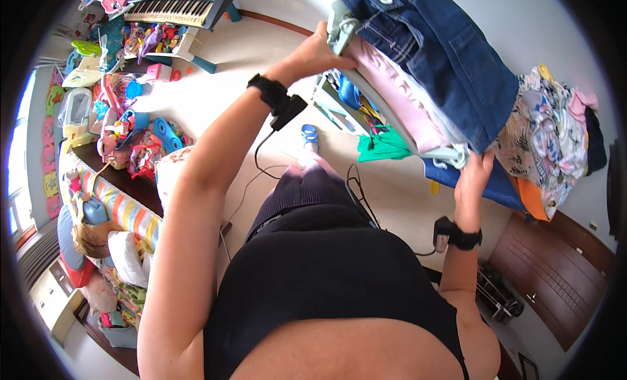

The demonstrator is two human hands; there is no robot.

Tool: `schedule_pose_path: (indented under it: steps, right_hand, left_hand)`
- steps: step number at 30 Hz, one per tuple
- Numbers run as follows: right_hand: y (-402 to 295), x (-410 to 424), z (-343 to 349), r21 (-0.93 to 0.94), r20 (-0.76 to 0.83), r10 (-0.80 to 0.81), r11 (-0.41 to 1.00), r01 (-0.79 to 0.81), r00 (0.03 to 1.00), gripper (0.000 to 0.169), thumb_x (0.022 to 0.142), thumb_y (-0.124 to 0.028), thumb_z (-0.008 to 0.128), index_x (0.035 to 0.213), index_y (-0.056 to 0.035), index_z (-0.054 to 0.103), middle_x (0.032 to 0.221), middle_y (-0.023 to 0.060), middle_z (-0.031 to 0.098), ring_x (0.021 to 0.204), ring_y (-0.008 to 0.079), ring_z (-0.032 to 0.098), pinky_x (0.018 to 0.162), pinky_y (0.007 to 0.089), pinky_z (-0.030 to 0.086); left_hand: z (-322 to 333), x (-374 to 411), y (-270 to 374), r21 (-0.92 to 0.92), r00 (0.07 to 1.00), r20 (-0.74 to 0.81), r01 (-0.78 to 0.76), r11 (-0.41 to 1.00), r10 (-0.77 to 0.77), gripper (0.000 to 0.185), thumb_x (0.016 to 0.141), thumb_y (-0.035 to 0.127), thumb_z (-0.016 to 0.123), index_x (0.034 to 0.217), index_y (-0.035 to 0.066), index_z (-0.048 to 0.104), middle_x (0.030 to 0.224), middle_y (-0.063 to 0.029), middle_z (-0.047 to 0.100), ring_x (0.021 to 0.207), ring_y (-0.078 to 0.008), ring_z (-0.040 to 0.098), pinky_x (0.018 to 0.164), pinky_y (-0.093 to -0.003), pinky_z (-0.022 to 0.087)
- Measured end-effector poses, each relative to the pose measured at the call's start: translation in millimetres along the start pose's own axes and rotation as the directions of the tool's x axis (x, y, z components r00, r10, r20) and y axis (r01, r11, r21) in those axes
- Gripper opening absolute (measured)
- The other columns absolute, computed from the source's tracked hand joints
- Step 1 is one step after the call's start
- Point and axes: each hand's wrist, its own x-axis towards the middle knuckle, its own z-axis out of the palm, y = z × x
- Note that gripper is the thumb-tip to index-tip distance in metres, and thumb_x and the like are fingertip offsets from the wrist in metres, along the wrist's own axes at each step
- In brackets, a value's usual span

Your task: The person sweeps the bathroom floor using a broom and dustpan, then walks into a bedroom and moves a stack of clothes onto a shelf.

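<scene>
My left hand point(321, 52) grips one end of a bundle of pale green plastic hangers point(340, 30), its thumb beside a pink garment. Around their opposite end point(448, 157) my right hand point(474, 177) is closed, next to the hem of a blue denim garment point(470, 66). The denim lies outermost, with the pink garment point(397, 96) and a white one layered beside it. The bundle is held up at a slant in front of me, to the right. What the fingertips do behind it is hidden.
Heaped clothes point(543, 130) lie at the right above a blue surface point(453, 181). A green cloth point(384, 145) hangs below the bundle. Toys point(132, 130) crowd the left side near a keyboard point(169, 10). Cables point(245, 189) run past my legs. A brown door point(553, 277) stands lower right.
</scene>
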Motion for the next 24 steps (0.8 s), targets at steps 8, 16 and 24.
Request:
schedule_pose_path:
  steps: [8, 16, 24]
  right_hand:
    - [-7.9, -25.5, -3.6, -0.326, 0.006, -0.102, 0.940, 0.098, 0.995, 0.038, 0.096, -0.015, 0.044, 0.129, 0.0012, 0.041, 0.124, 0.0093, 0.050, 0.115, 0.0195, 0.045, 0.100, 0.0332, 0.032]
    - [-44.9, -31.7, -21.1, 0.032, -0.389, 0.458, 0.874, -0.485, 0.799, 0.034, 0.091, -0.024, 0.051, 0.119, -0.0055, 0.051, 0.115, 0.0100, 0.056, 0.106, 0.0242, 0.053, 0.092, 0.0425, 0.041]
    - [-65.3, -36.3, -18.9, -0.092, -0.608, 0.277, 0.906, -0.412, 0.744, 0.035, 0.089, -0.017, 0.055, 0.121, -0.0034, 0.050, 0.114, 0.0134, 0.057, 0.103, 0.0264, 0.055, 0.089, 0.0410, 0.044]
  left_hand:
    - [-30.0, -13.4, 11.5, -0.158, 0.974, 0.217, 0.103, 0.982, -0.067, 0.101, 0.055, 0.046, 0.086, 0.123, -0.004, 0.031, 0.106, -0.0264, 0.055, 0.106, -0.0382, 0.056, 0.092, -0.0409, 0.043]
    - [-28.3, -13.6, -36.8, -0.213, 0.976, 0.175, -0.088, 0.973, 0.126, 0.071, 0.068, 0.027, 0.078, 0.125, 0.004, 0.042, 0.117, -0.0166, 0.050, 0.112, -0.0345, 0.049, 0.096, -0.0397, 0.040]
    - [-25.0, 1.1, -91.7, -0.389, 0.952, 0.238, -0.089, 0.917, 0.194, 0.041, 0.073, 0.006, 0.065, 0.112, 0.010, 0.055, 0.111, -0.0082, 0.059, 0.104, -0.0287, 0.057, 0.083, -0.0357, 0.051]
